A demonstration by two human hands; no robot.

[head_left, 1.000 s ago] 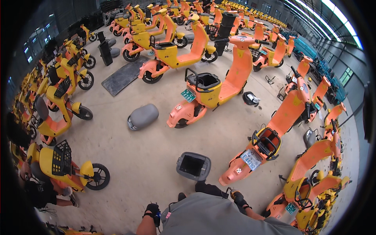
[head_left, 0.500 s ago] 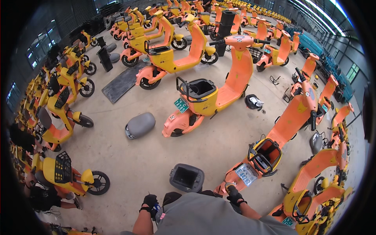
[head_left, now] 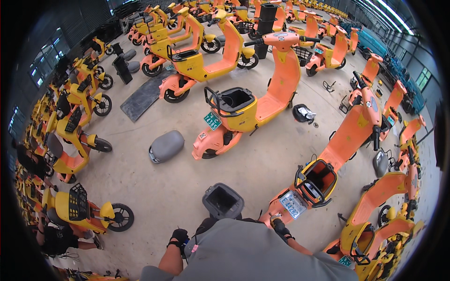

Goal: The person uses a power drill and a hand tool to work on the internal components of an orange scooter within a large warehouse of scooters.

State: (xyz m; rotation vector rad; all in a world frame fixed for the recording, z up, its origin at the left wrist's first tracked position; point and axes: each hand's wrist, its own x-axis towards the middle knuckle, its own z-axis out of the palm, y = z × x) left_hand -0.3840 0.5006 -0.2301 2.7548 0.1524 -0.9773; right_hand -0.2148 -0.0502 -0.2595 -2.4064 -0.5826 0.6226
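My left hand (head_left: 179, 236), in a dark glove, is held low beside my body. Its fingers are curled, and a small bit of blue shows at it, too little to name. My right hand (head_left: 281, 227), also gloved, is closed at the rear fender of an orange and yellow scooter (head_left: 344, 136). Something small with a pale end shows at its fingertips, but its kind is unclear. That scooter has a white license plate (head_left: 293, 204) and an uncovered compartment (head_left: 320, 175) where a seat would be. In front of me a dark grey open bin (head_left: 223, 200) sits on the floor.
A second seatless scooter (head_left: 258, 105) stands ahead. A grey seat (head_left: 167, 146) and a black mat (head_left: 142, 104) lie on the floor, with a black bag-like bundle (head_left: 303, 113) farther right. Rows of scooters line both sides. Another person (head_left: 60, 238) is crouching at the left.
The view has shifted slightly, and my body covers more of the lower middle. My right hand stays at the rear fender; my left stays low. People at the far left have moved a little.
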